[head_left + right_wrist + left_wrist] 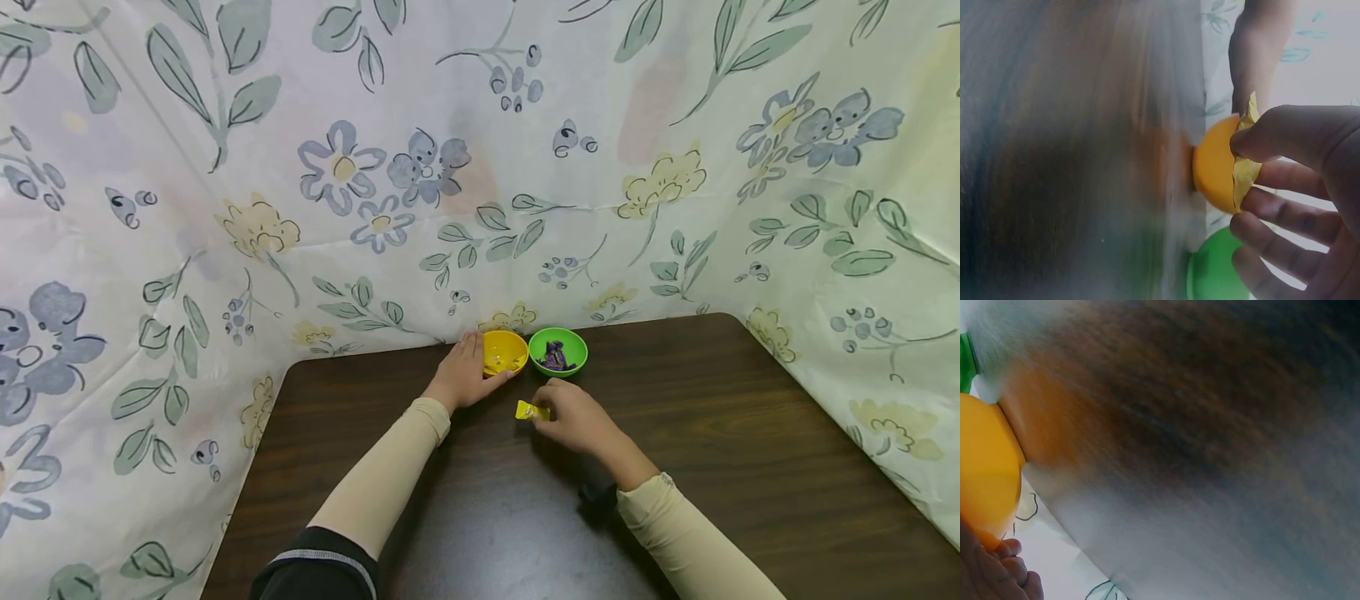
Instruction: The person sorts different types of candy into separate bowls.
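My left hand [461, 373] rests against the left side of a yellow bowl [523, 363], its fingers straight and its thumb along the front. Several yellow wrapped pieces lie inside that bowl; the left wrist view shows the bowl's outer wall [988, 456] beside the fingers. Between thumb and fingertips, my right hand [573, 414] pinches a yellow-wrapped candy [528, 411] above the table, in front of the bowls. In the right wrist view the candy's wrapper [1246, 175] stands out under the thumb, partly covering the yellow bowl.
Touching or nearly touching the yellow bowl on its right is a green bowl [581, 354] with several purple-wrapped candies [555, 357]. Both stand near the back edge of the dark wooden table [675, 400]. A floral cloth [420, 275] hangs behind and at the sides.
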Available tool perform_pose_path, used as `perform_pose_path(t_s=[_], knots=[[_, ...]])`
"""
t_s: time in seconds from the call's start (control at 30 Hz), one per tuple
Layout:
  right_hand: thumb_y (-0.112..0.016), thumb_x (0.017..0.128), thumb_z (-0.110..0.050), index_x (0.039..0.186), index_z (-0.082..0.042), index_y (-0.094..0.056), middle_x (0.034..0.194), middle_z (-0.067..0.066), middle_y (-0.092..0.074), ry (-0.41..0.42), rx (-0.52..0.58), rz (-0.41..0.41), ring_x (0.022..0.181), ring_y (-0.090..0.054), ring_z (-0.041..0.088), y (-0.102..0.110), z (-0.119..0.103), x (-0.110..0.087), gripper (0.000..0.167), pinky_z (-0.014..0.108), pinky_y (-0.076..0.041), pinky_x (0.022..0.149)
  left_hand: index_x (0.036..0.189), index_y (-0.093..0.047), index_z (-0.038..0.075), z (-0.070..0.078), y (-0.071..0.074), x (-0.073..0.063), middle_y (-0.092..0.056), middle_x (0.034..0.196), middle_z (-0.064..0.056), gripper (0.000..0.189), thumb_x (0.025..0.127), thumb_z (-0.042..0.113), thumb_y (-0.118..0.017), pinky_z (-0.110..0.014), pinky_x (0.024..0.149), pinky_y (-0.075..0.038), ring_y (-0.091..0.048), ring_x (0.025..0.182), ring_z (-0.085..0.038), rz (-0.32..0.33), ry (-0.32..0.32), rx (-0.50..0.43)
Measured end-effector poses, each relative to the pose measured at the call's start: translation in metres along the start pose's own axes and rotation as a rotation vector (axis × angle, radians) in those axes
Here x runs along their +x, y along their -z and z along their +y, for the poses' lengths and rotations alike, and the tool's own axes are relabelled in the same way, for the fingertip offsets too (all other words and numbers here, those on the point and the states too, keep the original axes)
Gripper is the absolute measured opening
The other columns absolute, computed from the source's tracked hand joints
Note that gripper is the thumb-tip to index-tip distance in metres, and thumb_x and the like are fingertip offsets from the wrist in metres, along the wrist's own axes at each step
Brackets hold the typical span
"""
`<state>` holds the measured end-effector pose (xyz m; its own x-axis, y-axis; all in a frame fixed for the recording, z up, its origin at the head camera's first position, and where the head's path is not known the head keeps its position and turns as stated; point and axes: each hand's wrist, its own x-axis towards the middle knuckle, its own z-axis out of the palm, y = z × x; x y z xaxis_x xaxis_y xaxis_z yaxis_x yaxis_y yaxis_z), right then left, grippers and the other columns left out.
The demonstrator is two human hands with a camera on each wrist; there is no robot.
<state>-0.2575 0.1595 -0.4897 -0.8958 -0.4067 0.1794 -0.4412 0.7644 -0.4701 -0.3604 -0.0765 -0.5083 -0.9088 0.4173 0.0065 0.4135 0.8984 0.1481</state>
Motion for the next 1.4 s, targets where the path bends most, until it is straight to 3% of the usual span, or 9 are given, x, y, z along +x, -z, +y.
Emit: perform_pose_path(t_s=[0.3,0.53,0.77,0.9,1.4], knots=[[-0.084,0.084,-0.016,0.097,-0.009,-0.077,0.091,0.002,-0.068,-0.004,-0.006,0.077,0.081,-0.059,0.014,0.006,0.007,-0.001,0.016,0.036,-0.056,0.076,0.168,-0.015,-0.004,-0.002,-0.001,0.001,-0.018,0.177,-0.021,0.111,0.100,0.081,-0.032,-0.041,0.135,-0.017,-0.018,0.166,-0.033,-0.002,-0.004,-0.006],[-0.082,0.085,-0.018,0.098,-0.010,-0.077,0.097,0.003,-0.069,-0.080,0.019,0.152,0.088,-0.065,0.019,0.005,0.011,-0.001,0.016,0.041,-0.059,0.082,0.168,-0.014,-0.005,-0.002,-0.003,0.002,-0.016,0.177,-0.021,0.111,0.100,0.082,-0.031,-0.041,0.135,-0.016,-0.016,0.166,-0.033,-0.005,-0.004,-0.007],[-0.082,0.086,-0.020,0.097,-0.008,-0.077,0.095,0.007,-0.069,-0.143,0.038,0.264,0.083,-0.062,0.019,0.002,0.015,0.005,0.017,0.039,-0.057,0.076,0.168,-0.014,-0.005,-0.001,-0.003,0.001,-0.018,0.177,-0.022,0.111,0.100,0.081,-0.032,-0.042,0.135,-0.018,-0.018,0.166,-0.034,0.004,-0.014,-0.005],[-0.082,0.086,-0.020,0.100,-0.006,-0.077,0.097,0.009,-0.070,-0.150,0.061,0.312,0.085,-0.065,0.022,0.002,0.015,0.011,0.021,0.043,-0.059,0.080,0.167,-0.016,-0.006,-0.001,-0.001,0.001,-0.020,0.176,-0.023,0.110,0.101,0.080,-0.033,-0.042,0.135,-0.019,-0.019,0.165,-0.034,0.010,-0.018,0.004],[-0.079,0.091,-0.022,0.105,-0.003,-0.076,0.102,0.010,-0.071,-0.171,0.079,0.285,0.093,-0.066,0.027,0.002,0.012,0.050,0.024,0.047,-0.059,0.087,0.167,-0.016,-0.005,-0.001,-0.001,0.001,-0.020,0.176,-0.022,0.110,0.101,0.080,-0.032,-0.041,0.135,-0.018,-0.018,0.166,-0.033,0.008,-0.015,0.017]])
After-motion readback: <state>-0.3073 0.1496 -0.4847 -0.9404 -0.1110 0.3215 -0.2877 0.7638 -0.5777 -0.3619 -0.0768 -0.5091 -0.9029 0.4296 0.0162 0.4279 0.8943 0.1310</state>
